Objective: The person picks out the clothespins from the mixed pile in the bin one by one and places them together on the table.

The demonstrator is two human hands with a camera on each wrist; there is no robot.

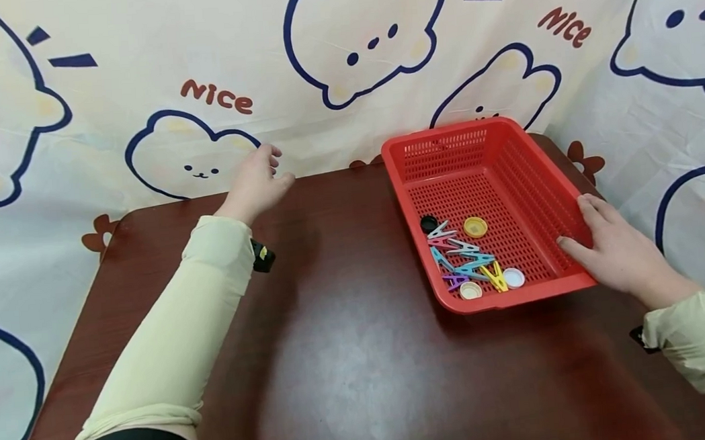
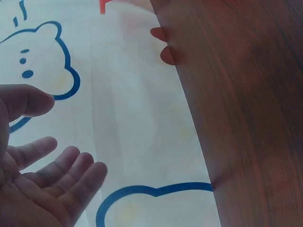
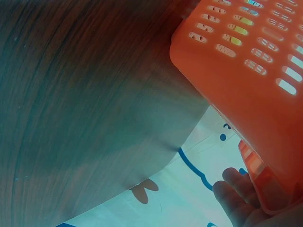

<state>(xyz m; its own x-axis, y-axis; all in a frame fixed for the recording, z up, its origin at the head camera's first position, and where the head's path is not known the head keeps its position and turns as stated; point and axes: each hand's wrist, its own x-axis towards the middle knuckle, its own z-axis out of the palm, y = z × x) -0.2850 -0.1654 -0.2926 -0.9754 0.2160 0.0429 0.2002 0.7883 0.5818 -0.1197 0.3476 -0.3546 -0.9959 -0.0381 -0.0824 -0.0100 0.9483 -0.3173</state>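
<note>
A red plastic basket (image 1: 535,236) with slotted walls is at the right of the table in the head view. My right hand (image 1: 624,250) grips its right rim, thumb over the inner side and fingers outside. In the right wrist view the fingers (image 3: 236,194) show beyond the basket wall (image 3: 222,71). Inside, at the near left, lie several colored clothespins (image 1: 476,259), a black cap (image 1: 429,224), a yellow cap (image 1: 475,226) and two whitish caps (image 1: 513,278). My left hand (image 1: 258,184) is by the table's far edge, holding nothing, its fingers loosely bent.
The dark brown wooden table (image 1: 348,355) reflects light near its middle. A pale cloth (image 1: 323,141) printed with blue-outlined cartoon figures hangs behind the far edge and along both sides. Dark wrist devices (image 1: 263,257) show at both cuffs.
</note>
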